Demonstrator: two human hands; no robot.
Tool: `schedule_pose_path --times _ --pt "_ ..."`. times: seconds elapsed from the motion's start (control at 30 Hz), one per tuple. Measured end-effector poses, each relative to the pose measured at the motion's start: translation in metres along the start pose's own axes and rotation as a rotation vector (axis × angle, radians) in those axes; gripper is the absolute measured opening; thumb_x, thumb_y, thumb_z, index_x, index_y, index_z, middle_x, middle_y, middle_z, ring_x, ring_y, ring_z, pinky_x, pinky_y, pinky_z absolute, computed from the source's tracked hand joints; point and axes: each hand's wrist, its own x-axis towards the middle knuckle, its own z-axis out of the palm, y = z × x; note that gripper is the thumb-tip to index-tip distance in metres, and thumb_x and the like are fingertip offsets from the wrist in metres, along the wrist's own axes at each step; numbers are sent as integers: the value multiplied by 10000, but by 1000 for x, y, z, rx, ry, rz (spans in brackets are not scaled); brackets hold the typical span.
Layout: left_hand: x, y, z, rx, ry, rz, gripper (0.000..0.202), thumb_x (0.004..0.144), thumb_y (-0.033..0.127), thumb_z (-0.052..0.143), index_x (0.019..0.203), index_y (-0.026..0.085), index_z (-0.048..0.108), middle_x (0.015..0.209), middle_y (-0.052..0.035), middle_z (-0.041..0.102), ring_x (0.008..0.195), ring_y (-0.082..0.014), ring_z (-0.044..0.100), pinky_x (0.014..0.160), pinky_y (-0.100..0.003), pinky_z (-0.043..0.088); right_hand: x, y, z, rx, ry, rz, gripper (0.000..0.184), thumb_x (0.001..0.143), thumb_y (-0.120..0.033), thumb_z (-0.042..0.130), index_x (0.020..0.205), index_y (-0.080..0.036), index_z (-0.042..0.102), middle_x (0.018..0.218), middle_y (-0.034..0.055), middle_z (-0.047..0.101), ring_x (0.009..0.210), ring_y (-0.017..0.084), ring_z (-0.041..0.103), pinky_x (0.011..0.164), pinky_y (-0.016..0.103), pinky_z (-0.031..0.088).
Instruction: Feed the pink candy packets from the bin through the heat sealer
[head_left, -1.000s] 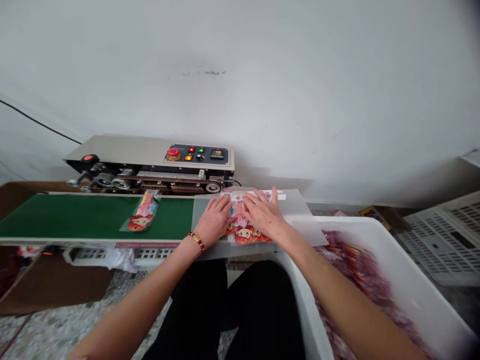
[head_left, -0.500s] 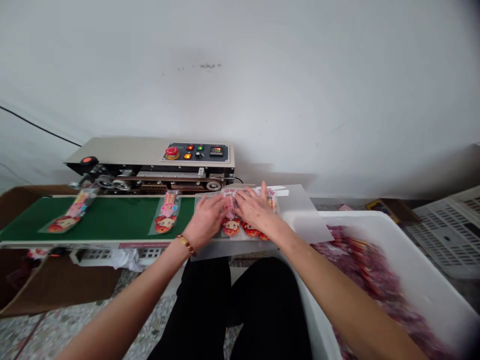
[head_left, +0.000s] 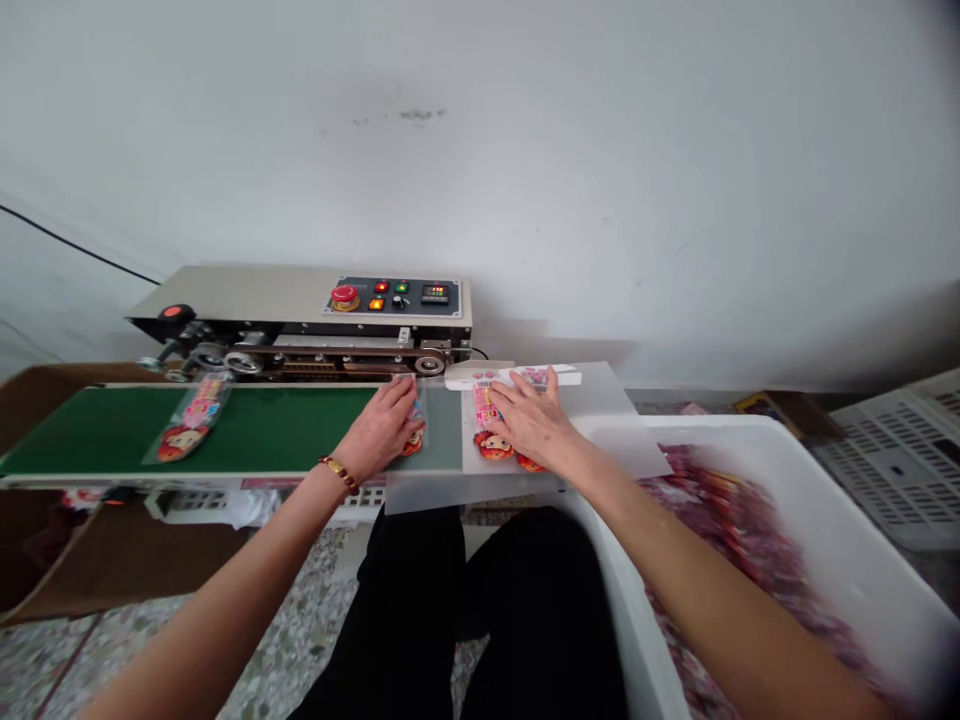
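Note:
My left hand (head_left: pixel 381 425) lies flat over a clear packet (head_left: pixel 414 438) with a red-haired cartoon face, at the right end of the green conveyor belt (head_left: pixel 300 430). The packet's top reaches the intake of the band sealer (head_left: pixel 300 320); the hand hides its left part. On the white board to the right, my right hand (head_left: pixel 531 420) rests with spread fingers on similar packets (head_left: pixel 491 446), partly covering them. Another packet (head_left: pixel 184 438) lies slanted farther left on the belt, its top end by the sealer's wheels.
A white tub (head_left: pixel 739 432) heaped with pink-red packets (head_left: pixel 742 540) stands at my right. Behind it is a white slatted crate (head_left: pixel 900 460). A cardboard box (head_left: pixel 150 570) sits below the belt's left end. The wall rises directly behind the sealer.
My left hand has moved left with one packet, apart from the right hand. The leftmost belt packet has gone from view; the other has travelled left. My right hand stays on the board's packets.

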Motion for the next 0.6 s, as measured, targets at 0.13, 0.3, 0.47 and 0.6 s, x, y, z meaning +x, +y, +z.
schedule_pose_path --times 0.13,0.3,0.47,0.6 --pt "-33 -38 -16 40 44 -114 487 953 369 451 1403 197 523 1522 -157 528 1449 -376 445 1193 -651 334 -1 2 2 13 4 6 466 1039 -374 405 1466 -248 544 1515 97 558 1465 380 377 1169 784 63" --pt "-47 -41 -33 155 177 -269 381 961 304 421 1284 221 605 1394 -137 641 1303 -366 588 1205 -697 251 1 1 -3 17 -6 -15 462 1040 -374 406 1456 -239 554 1500 92 573 1470 367 374 1186 767 52" --pt "-4 40 -7 -12 120 -45 331 996 261 429 1260 185 613 1355 -123 668 1291 -259 608 1229 -514 348 19 -21 -1 36 62 -46 414 1045 -329 390 1388 -235 601 1439 97 619 1371 335 477 1205 734 -4" --pt "23 77 18 -57 18 8 447 1020 304 422 1432 150 497 1520 -166 526 1436 -289 473 1212 -534 366 17 -27 -5 32 78 2 418 1029 -203 353 1363 -207 603 1381 125 649 1299 324 531 1182 758 30"
